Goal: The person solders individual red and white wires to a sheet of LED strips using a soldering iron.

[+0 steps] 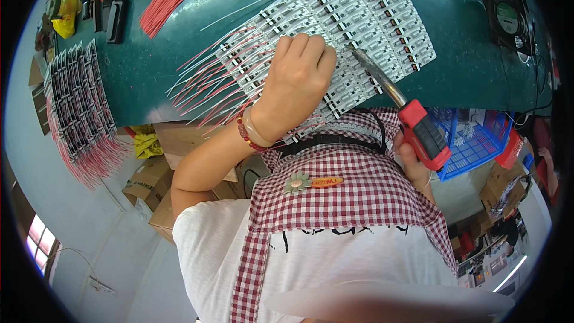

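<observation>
A large panel of small white circuit boards (382,18) lies slanted on the green table. Red and white wires (200,93) stick out in a fringe from its left side. My left hand (302,75) rests over the middle of the panel, its fingers curled and pinched together; whatever they hold is hidden beneath them. At the panel's near right edge my right hand (412,161) grips a soldering iron (423,134) by its red and black handle, partly hidden behind it. The iron's metal tip reaches the boards just right of my left fingers.
A bundle of red wires (169,0) lies at the far left. Wired boards (81,104) hang over the table's left edge, near black tools (116,21) and a yellow item (67,12). A black fan (508,21) stands far right, above a blue basket (472,149).
</observation>
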Motion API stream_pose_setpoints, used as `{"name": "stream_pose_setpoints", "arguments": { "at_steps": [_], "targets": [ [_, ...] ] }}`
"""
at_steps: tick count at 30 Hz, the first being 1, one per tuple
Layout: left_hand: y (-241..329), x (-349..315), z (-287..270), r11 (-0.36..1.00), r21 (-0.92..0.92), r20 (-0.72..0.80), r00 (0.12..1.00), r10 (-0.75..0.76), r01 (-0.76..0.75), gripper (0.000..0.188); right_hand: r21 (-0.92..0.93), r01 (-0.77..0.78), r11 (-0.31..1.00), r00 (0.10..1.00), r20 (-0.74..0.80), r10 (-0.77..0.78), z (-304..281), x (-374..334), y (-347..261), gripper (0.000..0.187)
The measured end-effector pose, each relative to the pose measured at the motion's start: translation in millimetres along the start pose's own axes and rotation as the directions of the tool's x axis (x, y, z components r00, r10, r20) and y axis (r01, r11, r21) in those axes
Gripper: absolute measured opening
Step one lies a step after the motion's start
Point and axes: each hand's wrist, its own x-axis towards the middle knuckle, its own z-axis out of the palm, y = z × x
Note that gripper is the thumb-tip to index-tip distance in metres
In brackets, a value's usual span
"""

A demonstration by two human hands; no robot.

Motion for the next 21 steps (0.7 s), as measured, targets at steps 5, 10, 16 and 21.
{"name": "stream_pose_setpoints", "arguments": {
  "at_steps": [5, 10, 16, 21],
  "targets": [
    [2.9, 0.3, -4.1, 0.999, -0.005, 0.038, 0.998, -0.052, 0.052, 0.022, 0.081, -0.04, 0.996, 0.998, -0.043, 0.043, -3.9, -3.3, 7.1, 0.024],
    [-2.2, -2.3, -3.8, 0.999, -0.009, 0.02, 0.999, -0.034, 0.035, 0.023, 0.093, -0.045, 0.995, 0.999, 0.02, 0.043, -5.4, -2.1, 2.9, 0.026],
    [2.4, -8.6, -1.3, 0.997, -0.08, -0.035, 0.999, 0.0, -0.002, 0.026, 0.1, -0.067, 0.993, 0.996, 0.068, 0.061, -7.9, -10.4, 4.0, 0.024],
    [4.0, -7.8, 0.0, 0.995, -0.095, -0.029, 1.0, -0.002, 0.0, 0.027, -0.011, -0.048, 0.999, 0.998, 0.048, 0.049, -5.8, -14.9, 9.2, 0.024]
  ]
}}
